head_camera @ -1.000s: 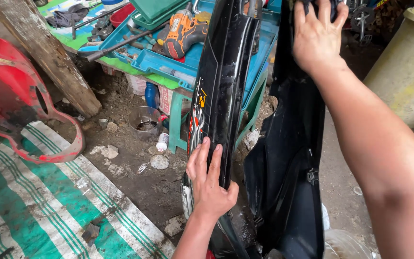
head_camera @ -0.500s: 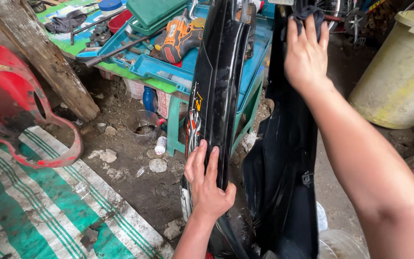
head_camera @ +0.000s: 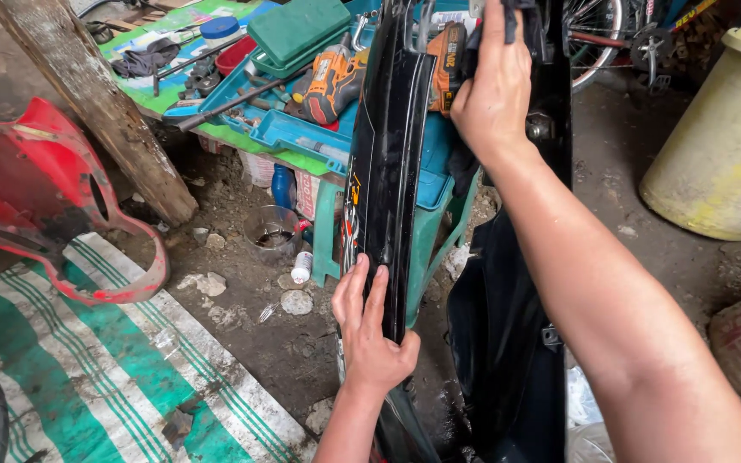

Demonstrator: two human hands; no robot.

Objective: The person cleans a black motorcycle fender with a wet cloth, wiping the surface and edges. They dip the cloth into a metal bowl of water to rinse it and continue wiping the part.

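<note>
The black motorcycle body panel (head_camera: pixel 388 171) stands nearly upright in the centre of the view, running from the top edge down to the bottom edge. The left hand (head_camera: pixel 370 334) lies flat against the lower part of the panel's left face, fingers extended and close together, palm pressed to the surface; it closes around nothing. The right hand (head_camera: pixel 495 86) is at the top of the panel, fingers curled over the upper end of a second black panel section (head_camera: pixel 508 343) that hangs just to the right of the first; whether the fingers fully close cannot be told, as their tips are hidden. Behind the panel stands a green plastic stool (head_camera: pixel 422 249) that bears a blue tool tray (head_camera: pixel 293 133). To the left of the panel's upper part, an orange cordless drill (head_camera: pixel 332 81) lies in the tray, with a green case (head_camera: pixel 298 30) just beyond it. Left of the panel and well apart from it, a red fairing piece (head_camera: pixel 36 197) rests on a green and white striped mat (head_camera: pixel 70 377). A wooden post (head_camera: pixel 96 103) leans between the red piece and the tray. A small metal cup (head_camera: pixel 272 231) sits on the dirt ground near the stool's leg. To the right of the panel, well apart, stands a yellow drum (head_camera: pixel 722 146).
</note>
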